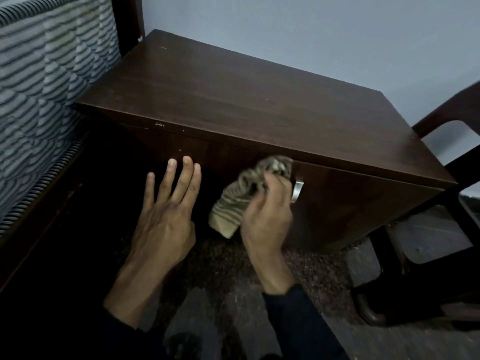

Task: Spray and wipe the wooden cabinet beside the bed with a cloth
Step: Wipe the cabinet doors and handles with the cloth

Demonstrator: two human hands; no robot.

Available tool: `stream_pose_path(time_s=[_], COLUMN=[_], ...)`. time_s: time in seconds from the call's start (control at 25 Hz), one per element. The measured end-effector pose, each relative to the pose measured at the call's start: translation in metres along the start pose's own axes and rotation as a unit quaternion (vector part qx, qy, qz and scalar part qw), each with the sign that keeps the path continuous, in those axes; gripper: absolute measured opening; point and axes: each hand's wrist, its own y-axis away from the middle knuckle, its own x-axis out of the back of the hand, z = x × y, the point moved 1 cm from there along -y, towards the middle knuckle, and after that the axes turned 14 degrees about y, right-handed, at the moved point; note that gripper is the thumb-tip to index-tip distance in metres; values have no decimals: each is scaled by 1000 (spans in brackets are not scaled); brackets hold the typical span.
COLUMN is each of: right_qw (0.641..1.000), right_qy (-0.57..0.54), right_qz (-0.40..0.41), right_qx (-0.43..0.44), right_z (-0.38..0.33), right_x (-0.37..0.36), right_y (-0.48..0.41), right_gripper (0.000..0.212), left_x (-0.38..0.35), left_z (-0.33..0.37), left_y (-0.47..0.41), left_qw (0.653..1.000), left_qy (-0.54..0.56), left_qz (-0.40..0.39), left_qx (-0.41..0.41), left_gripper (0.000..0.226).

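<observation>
A: Where's the cabinet (233,100)?
B: Dark wooden unit, mid-frame. The bed (39,100) is tight against it at 9 o'clock, a chair (441,229) at 3 o'clock and the wall (311,35) at 12. The top is bare wood with a few pale specks and chips along the front edge.
A: Hands?
B: Right hand (267,211) is clamped on the cloth (249,188), fingers curled round a bunched wad. The wad is pressed to the cabinet front just under the top edge. The metal handle (297,189) is just beside the hand at 3 o'clock. A loose tail of cloth hangs toward 7 o'clock.
A: Why bunched?
B: My read: a wad gives a firm pad to push against a vertical face. A flat sheet would slip.
A: Left?
B: Left hand (166,211) is at 9 o'clock of the cloth, fingers straight and spread, holding nothing. The fingertips are up at the front panel. Too dark there to tell if they touch it. Likely bracing, or balance while leaning in low over the floor (233,268).
A: Sprayer?
B: Not in view. Can't say from this whether the front is wet.
A: Stage?
B: Judging by position, wiping the upper band of the front face. The patch round the handle looks next. The cloth has to work round it and may snag. The lower front toward 7 o'clock is in shadow, so it's easy to miss.
</observation>
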Motion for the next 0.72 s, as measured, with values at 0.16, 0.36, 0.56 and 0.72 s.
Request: stream_pose_path(time_s=[0.16, 0.36, 0.56, 0.72], right_qw=[998, 988, 995, 983], right_qy=[4, -74, -23, 139], right_qz=[-17, -60, 91, 39], right_qx=[-65, -118, 39, 114], right_z=[-16, -23, -51, -57], right_x=[-15, 13, -10, -64], right_y=[10, 49, -8, 1], right_gripper=[26, 28, 22, 42], left_x=[3, 14, 33, 54], left_z=[2, -2, -21, -46], left_y=[-1, 1, 2, 4], left_qw=[1000, 1000, 992, 975], left_qy=[-4, 20, 103, 163], left_qz=[-17, -14, 49, 148], left_qx=[0, -16, -61, -37], left_gripper=[108, 104, 87, 69])
